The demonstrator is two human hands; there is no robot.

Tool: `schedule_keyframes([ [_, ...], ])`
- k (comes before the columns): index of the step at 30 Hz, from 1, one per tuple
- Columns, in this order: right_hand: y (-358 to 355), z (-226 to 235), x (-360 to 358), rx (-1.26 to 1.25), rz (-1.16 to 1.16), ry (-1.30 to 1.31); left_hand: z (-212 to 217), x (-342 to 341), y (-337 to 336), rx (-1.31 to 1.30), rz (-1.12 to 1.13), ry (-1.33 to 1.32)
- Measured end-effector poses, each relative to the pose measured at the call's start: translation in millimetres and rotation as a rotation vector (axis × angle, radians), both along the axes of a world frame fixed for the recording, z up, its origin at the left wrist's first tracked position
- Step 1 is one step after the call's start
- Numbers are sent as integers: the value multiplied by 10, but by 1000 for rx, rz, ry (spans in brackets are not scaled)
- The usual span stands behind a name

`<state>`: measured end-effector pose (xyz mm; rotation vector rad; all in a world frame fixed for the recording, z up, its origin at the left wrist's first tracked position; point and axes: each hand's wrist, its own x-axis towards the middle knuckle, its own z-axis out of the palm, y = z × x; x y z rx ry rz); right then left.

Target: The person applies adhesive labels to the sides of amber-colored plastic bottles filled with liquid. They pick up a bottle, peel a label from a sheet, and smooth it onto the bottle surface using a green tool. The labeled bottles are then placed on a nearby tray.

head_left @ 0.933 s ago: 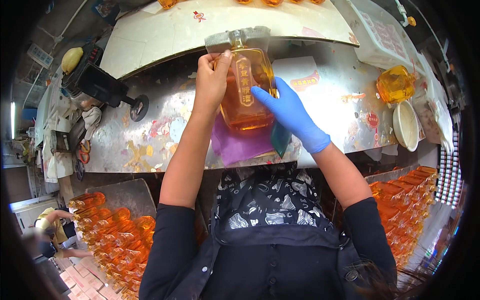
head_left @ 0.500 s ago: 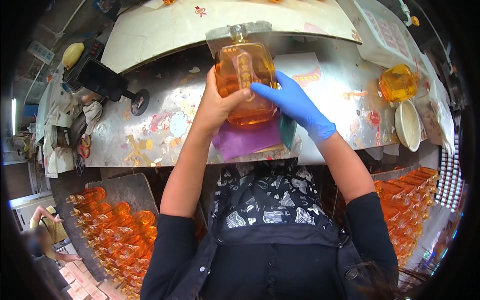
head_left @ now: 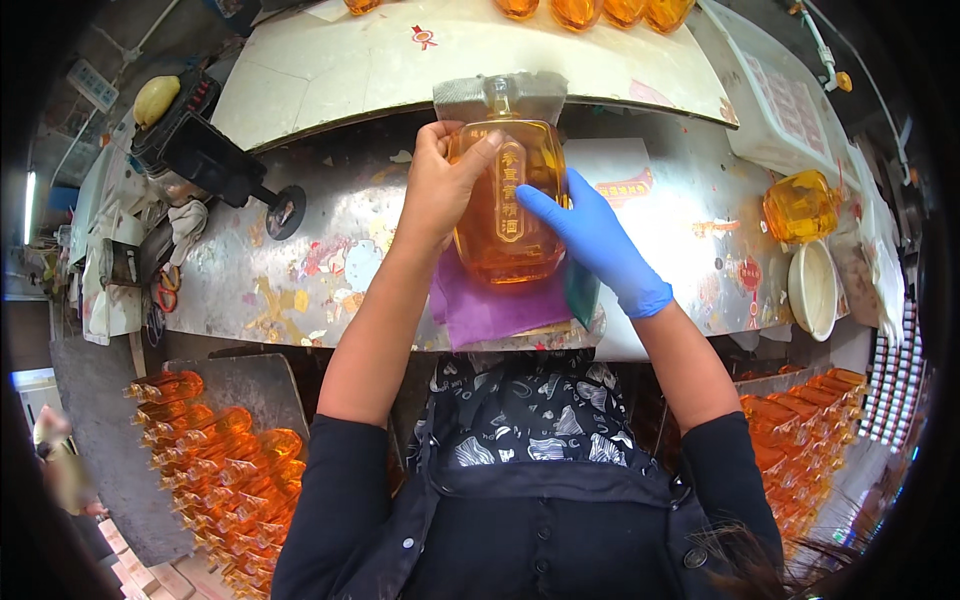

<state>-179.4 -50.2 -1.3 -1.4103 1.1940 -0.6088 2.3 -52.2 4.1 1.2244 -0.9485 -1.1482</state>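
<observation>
A flat-sided glass bottle [head_left: 475,240] of amber liquid leans or lies on the bench, its neck away from me. A narrow gold-edged label [head_left: 511,215] runs down its front. My bare left hand [head_left: 447,180] grips the bottle's upper left side, its thumb on the glass near the top of the label. My right hand [head_left: 600,240], in a blue glove, holds the right side with its thumb on the label; its other fingers are hidden. A grey pad [head_left: 458,100] shows around the neck. Below the base lie a purple cloth [head_left: 490,318] and a green piece [head_left: 582,290].
On the metal bench [head_left: 330,240] stand a black device [head_left: 205,155] at left and, at right, another amber bottle [head_left: 800,208] beside a pale bowl [head_left: 813,290]. A raised board [head_left: 330,75] crosses the back, with several bottles behind. Racks of amber bottles [head_left: 225,470] flank me.
My left hand has slid up the bottle, its thumb now near the label's top. My right thumb stays on the label, which shows more fully. The view has shifted slightly.
</observation>
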Motion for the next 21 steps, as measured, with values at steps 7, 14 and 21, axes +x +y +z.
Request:
schedule_keyframes([
  [7, 88, -25, -60, 3, -40, -43, 79, 50, 193, 111, -49, 145],
  [14, 204, -16, -56, 28, -29, -160, 61, -32, 535, 120, -213, 118],
  [21, 183, -76, -122, 138, -69, -224, 67, -45, 572, 82, -241, 148],
])
